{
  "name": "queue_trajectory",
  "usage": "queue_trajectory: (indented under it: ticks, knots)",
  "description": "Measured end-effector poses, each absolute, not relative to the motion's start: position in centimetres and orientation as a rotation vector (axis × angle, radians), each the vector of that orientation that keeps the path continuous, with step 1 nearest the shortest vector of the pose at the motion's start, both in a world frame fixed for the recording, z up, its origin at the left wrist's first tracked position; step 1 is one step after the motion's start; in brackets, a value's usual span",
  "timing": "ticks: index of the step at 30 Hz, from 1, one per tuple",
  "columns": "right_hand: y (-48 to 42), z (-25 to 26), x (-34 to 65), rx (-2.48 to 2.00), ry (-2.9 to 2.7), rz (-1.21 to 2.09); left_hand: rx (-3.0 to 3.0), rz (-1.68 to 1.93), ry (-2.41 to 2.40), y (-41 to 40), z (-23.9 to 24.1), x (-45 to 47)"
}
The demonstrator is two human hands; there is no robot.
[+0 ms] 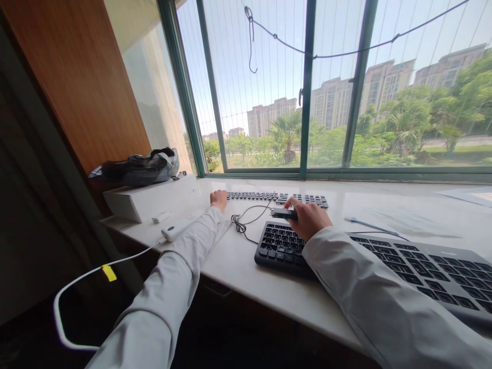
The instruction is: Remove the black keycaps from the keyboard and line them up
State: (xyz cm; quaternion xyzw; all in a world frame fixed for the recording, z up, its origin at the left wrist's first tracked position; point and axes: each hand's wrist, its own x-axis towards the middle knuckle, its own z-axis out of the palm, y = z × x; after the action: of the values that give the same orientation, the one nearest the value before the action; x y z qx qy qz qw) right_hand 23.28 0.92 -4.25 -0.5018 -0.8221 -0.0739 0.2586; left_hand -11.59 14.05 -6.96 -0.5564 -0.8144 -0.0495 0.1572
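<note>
My right hand (312, 219) grips a dark bar-shaped object (284, 213), its kind unclear, above the back edge of a black keyboard (294, 259). Many of that keyboard's key places show bare sockets, while some keycaps sit at its lower left. Past it, loose dark keycaps (251, 196) lie in rows along the windowsill side. At the left end of these rows is my left hand (219, 200), its fingers curled in; whatever they hold, if anything, is hidden. My right forearm covers the middle of the keyboard.
A bundled black cable (239, 223) lies between my hands. On the right are a thin blue tool (372, 226) and a clear plastic sheet (417, 223). A white box (149, 197) with a dark bag (142, 166) on it stands left, near a white cabled device (172, 231).
</note>
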Motion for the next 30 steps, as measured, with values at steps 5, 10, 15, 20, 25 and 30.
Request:
queue_trajectory:
  ticks: [5,10,15,20,25,30]
  knots:
    - [0.9,-4.3,23.3,-1.369,-2.231,-0.186,-1.595,-0.150,-2.336,13.7,-6.4,-11.4]
    - [1.0,-4.4,23.4,-1.359,-2.225,-0.191,-1.619,-0.167,-2.340,13.3,-6.0,-11.3]
    - [1.0,-4.5,23.4,-1.352,-2.229,-0.215,-1.630,-0.184,-2.350,13.1,-6.0,-11.5]
    - [1.0,-4.6,23.3,-1.357,-2.227,-0.234,-1.657,-0.205,-2.339,13.2,-6.2,-11.5]
    - [1.0,-4.5,23.4,-1.355,-2.233,-0.241,-1.595,-0.244,-2.354,13.2,-5.9,-11.8]
    - [0.9,-4.4,23.4,-1.355,-2.246,-0.239,-1.507,-0.261,-2.432,13.1,-5.3,-13.1]
